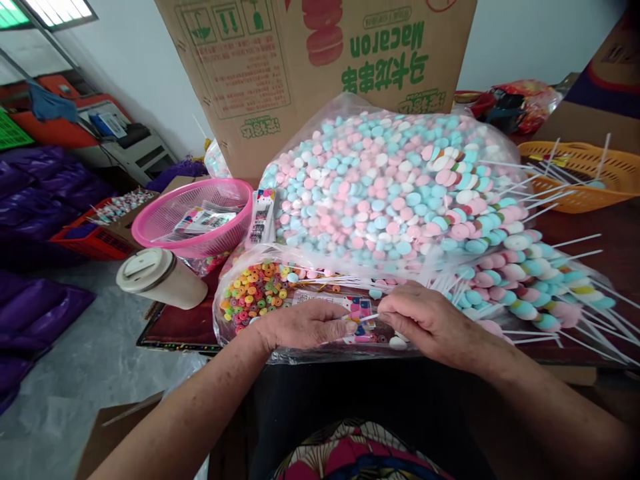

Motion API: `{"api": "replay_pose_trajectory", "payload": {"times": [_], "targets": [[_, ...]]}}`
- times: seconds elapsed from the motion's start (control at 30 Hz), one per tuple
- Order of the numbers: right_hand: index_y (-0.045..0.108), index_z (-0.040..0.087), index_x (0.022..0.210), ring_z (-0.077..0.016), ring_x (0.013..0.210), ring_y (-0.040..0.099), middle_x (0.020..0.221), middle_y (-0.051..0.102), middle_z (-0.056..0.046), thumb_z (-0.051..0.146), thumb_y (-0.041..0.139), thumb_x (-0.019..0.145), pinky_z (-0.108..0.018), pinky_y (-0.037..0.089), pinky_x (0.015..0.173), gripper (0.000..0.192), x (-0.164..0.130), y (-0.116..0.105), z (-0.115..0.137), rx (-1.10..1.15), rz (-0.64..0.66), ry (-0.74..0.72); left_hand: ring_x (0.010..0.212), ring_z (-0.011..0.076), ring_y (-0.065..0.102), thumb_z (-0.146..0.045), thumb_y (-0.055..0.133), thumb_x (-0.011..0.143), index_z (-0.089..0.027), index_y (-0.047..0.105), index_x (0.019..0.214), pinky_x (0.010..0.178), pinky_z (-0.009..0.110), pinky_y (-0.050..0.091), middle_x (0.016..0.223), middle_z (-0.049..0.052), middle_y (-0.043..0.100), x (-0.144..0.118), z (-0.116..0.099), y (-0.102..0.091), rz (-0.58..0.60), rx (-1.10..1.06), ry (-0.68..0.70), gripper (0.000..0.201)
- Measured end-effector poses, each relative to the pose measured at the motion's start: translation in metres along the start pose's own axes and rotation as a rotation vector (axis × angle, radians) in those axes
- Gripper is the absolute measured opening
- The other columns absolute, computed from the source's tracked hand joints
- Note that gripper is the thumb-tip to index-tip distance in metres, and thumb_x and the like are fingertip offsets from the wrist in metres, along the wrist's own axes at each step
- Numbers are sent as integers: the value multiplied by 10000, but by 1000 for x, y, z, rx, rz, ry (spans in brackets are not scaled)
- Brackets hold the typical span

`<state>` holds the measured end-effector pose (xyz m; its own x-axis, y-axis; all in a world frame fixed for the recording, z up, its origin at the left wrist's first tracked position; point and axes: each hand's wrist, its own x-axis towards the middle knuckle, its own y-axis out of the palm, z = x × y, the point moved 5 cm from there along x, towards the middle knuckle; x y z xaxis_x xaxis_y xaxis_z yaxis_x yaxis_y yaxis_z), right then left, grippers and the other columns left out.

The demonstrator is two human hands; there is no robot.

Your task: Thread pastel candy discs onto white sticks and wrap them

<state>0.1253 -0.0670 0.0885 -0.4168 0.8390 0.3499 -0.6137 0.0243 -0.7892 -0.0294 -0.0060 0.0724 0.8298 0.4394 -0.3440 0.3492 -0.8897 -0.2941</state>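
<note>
My left hand and my right hand meet at the table's front edge over a clear plastic bag. Between their fingertips they pinch a thin white stick; a small candy piece may be at my left fingertips, but it is too small to tell. Under my left hand lies a bag of small colourful ring candies. Behind both hands rises a big clear bag of pink, blue and white round candies. To the right lie several finished sticks threaded with round candies.
A pink basket with printed packets sits at the left, a lidded beige cup lying beside it. An orange basket with sticks stands at the far right. A large Macaron carton stands behind. Purple bags cover the floor at left.
</note>
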Motion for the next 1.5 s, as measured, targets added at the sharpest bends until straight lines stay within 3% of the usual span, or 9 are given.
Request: {"api": "replay_pose_trajectory", "payload": {"times": [0.1, 0.3, 0.5, 0.77, 0.87, 1.0, 1.17, 1.37, 1.5], "targets": [[550, 180, 702, -133, 621, 503, 617, 572, -10, 196, 392, 910, -285, 384, 668, 261, 6, 1, 5, -35, 17, -39, 578, 98, 396, -451, 449, 861, -144, 608, 746, 540, 213, 332, 602, -29, 455, 0, 9, 13, 11, -98, -15, 364], [544, 176, 649, -152, 622, 508, 618, 565, -34, 176, 384, 882, -280, 395, 596, 283, 7, 24, 10, -63, 36, -27, 579, 98, 360, -342, 412, 889, -154, 494, 568, 564, 221, 307, 555, -36, 386, -7, 12, 30, -398, 135, 76, 381], [566, 198, 976, -120, 602, 539, 690, 586, 11, 389, 534, 842, -228, 445, 533, 236, -12, 50, 2, 553, -116, 451, 793, 156, 555, -403, 393, 905, -190, 662, 898, 740, 258, 437, 845, 33, 644, -24, 21, 34, -625, 34, 156, 343], [496, 194, 690, -98, 479, 506, 564, 545, 26, 416, 424, 896, -227, 414, 471, 312, -15, 89, 21, 762, -53, 554, 694, 140, 577, -496, 422, 875, -149, 518, 1202, 662, 267, 481, 790, 48, 633, -28, 43, 51, -386, -496, -3, 486], [482, 199, 715, -101, 470, 516, 575, 559, 27, 396, 418, 896, -225, 413, 457, 275, -12, 90, 21, 712, -19, 560, 685, 138, 552, -465, 341, 908, -141, 588, 906, 659, 263, 468, 756, 46, 609, -33, 42, 51, -310, -292, -41, 408], [480, 206, 695, -108, 502, 500, 561, 520, 32, 395, 445, 876, -228, 418, 476, 264, -3, 94, 27, 605, -174, 575, 784, 175, 550, -366, 300, 920, -168, 562, 909, 780, 320, 441, 861, 66, 613, -39, 41, 41, -527, 130, -76, 329], [481, 206, 699, -120, 467, 526, 503, 503, 47, 437, 419, 875, -237, 431, 455, 297, 18, 113, 31, 854, -27, 685, 719, 132, 538, -374, 321, 929, -177, 526, 927, 742, 248, 432, 752, 7, 591, -46, 48, 36, -420, -45, 48, 284], [588, 174, 669, -152, 721, 569, 743, 620, -47, 155, 473, 833, -245, 407, 604, 201, 75, 92, -9, -184, 109, 322, 610, 122, 478, -451, 373, 883, -179, 475, 735, 574, 236, 381, 660, -14, 518, -67, 85, 13, -602, -228, -210, 326], [557, 173, 571, -145, 632, 535, 684, 596, -54, 51, 519, 732, -239, 307, 490, 206, 92, 109, -36, -331, 210, 294, 544, 98, 442, -480, 371, 867, -180, 449, 674, 546, 223, 354, 582, -27, 476, -70, 89, 15, -576, -500, -155, 365]]}}
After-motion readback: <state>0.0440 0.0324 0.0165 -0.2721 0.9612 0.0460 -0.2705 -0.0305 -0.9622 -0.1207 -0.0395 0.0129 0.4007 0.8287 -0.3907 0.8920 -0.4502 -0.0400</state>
